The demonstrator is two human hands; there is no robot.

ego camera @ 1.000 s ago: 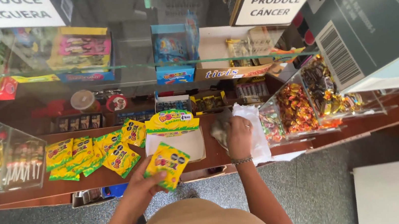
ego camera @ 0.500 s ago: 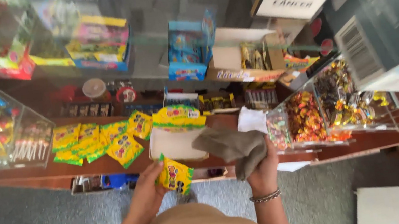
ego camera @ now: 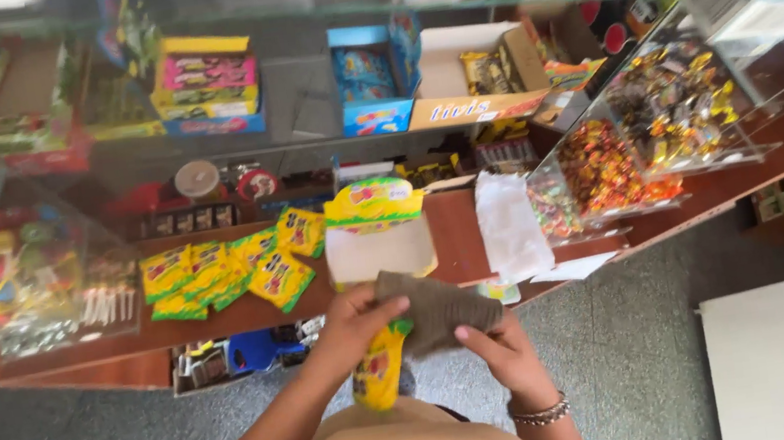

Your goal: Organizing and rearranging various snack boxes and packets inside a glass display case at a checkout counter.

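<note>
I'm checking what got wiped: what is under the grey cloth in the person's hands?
The grey cloth lies over the top of a yellow snack packet, held by the left hand. The right hand grips the cloth's lower edge. The packet's upper part is covered.

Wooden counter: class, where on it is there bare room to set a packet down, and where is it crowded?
Bare wood shows on the counter between the open yellow-topped box and the white paper. The left part is crowded with yellow candy packets and a clear display case; clear bins of sweets fill the right.
</note>
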